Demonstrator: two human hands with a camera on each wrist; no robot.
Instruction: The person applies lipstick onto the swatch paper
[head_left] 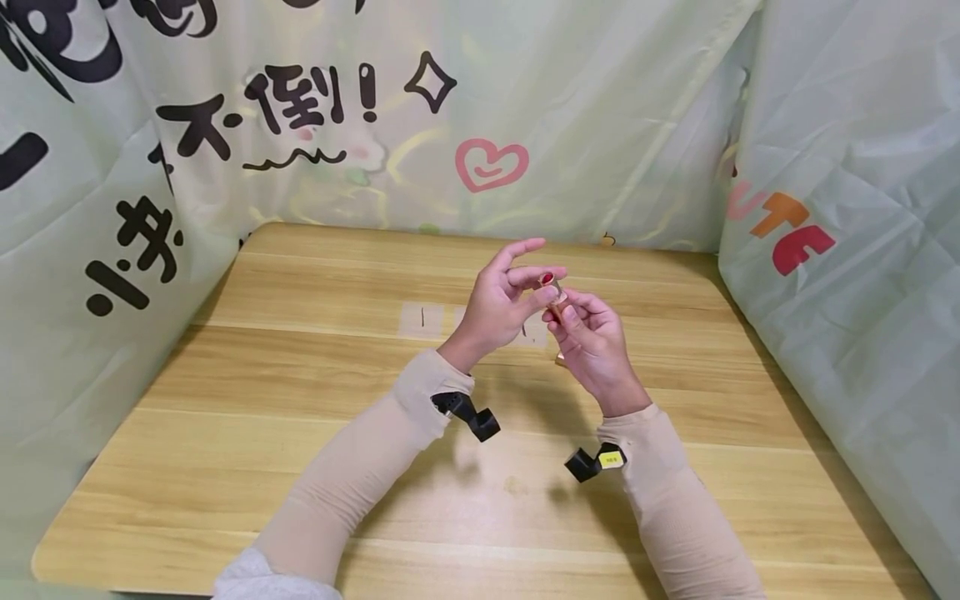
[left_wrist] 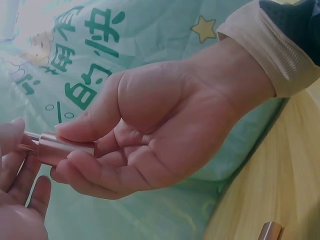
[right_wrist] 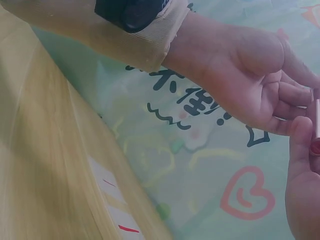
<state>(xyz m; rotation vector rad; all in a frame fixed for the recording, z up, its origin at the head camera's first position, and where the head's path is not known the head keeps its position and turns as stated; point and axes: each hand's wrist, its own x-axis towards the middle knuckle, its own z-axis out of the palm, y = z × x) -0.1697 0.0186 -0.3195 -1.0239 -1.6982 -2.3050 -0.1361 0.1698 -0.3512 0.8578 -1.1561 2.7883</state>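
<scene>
Above the table, both hands meet at a lipstick (head_left: 548, 279), its red tip facing up out of a rose-gold tube. My left hand (head_left: 491, 310) pinches the upper part of the tube between thumb and fingers, with its index finger raised. Lower down, the right hand (head_left: 602, 354) grips the base. In the left wrist view, the shiny tube (left_wrist: 67, 148) lies between left thumb and fingertips, and right fingers hold its other end. The right wrist view catches only the red tip (right_wrist: 315, 146) at its edge. A rose-gold cap (left_wrist: 270, 231) is on the table, mostly hidden behind the right hand in the head view.
White paper slips (head_left: 422, 320) with short pen strokes lie on the wooden table (head_left: 300, 383) beyond the left wrist. Pale green printed curtains (head_left: 585, 108) enclose the back and sides. Black wrist cameras (head_left: 486, 425) hang below both wrists.
</scene>
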